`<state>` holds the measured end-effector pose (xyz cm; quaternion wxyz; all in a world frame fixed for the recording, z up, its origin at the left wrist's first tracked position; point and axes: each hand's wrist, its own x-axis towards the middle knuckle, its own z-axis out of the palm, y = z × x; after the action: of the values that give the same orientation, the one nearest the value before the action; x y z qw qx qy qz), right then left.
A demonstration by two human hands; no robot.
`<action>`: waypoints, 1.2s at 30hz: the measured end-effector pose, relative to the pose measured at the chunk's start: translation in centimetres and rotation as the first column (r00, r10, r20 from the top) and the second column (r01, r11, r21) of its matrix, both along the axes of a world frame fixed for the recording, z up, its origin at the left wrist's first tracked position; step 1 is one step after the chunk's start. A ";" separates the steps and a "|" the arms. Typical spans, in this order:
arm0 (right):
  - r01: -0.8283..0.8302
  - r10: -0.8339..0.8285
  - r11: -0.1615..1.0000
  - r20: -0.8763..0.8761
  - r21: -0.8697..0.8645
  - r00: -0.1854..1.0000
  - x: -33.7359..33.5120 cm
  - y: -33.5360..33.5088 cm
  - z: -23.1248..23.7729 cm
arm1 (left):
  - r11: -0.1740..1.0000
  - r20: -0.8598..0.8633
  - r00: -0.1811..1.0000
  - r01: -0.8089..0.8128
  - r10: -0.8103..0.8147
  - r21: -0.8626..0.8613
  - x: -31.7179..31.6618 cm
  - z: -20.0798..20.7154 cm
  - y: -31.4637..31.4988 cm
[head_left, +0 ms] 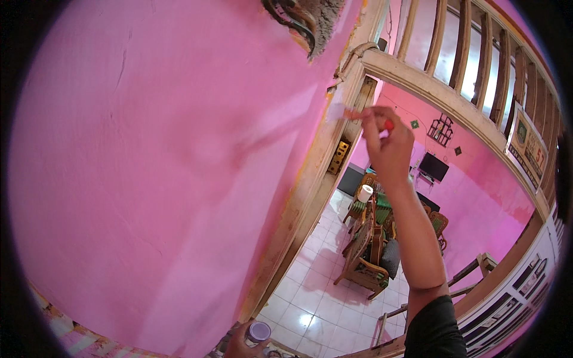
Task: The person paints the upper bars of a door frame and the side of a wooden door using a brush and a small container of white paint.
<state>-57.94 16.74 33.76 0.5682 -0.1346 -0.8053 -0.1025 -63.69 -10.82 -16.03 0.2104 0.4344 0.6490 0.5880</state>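
Observation:
My right hand (391, 140) is raised at the door frame, fingers closed around a paintbrush (353, 114) with a reddish handle. The brush's pale tip lies against the edge of the pink wall (161, 155), beside the wooden door frame (298, 203); motion blurs it slightly. Low in the view, my left hand (239, 343) grips a small round container (259, 332) whose top looks lilac. Whether that top is paint or a lid I cannot tell. Part of the left hand is cut off by the lower edge.
Beyond the doorway stand carved wooden chairs (364, 271) with a guitar (376, 244) on the white tiled floor (298, 286). A television (433, 167) hangs on the far wall. Wooden slats (459, 51) fill the opening above the door. Bare cement (328, 24) shows at the wall's top.

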 end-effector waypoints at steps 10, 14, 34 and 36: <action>-0.143 0.141 0.990 -0.092 -0.015 0.986 -0.1 -0.2 0.3 | 0.996 0.180 0.980 0.087 -0.086 0.007 -0.4 2.7 -0.3; -0.072 0.111 0.978 -0.200 0.195 0.973 0.0 1.3 4.6 | 0.993 0.150 0.983 0.112 -0.106 -0.033 -0.2 2.6 0.2; -0.070 0.095 0.986 -0.167 0.148 0.981 -0.1 0.3 5.1 | 0.998 0.139 0.989 0.052 -0.055 0.020 0.0 0.1 0.5; -0.119 0.174 0.966 -0.236 0.230 0.956 0.2 1.5 6.3 | 0.998 0.108 0.992 0.061 -0.063 0.018 0.1 0.0 0.8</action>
<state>-57.77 18.26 40.08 0.6839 -0.0246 -0.7179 -0.1277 -63.59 -10.07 -16.01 0.2603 0.4233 0.6187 0.6085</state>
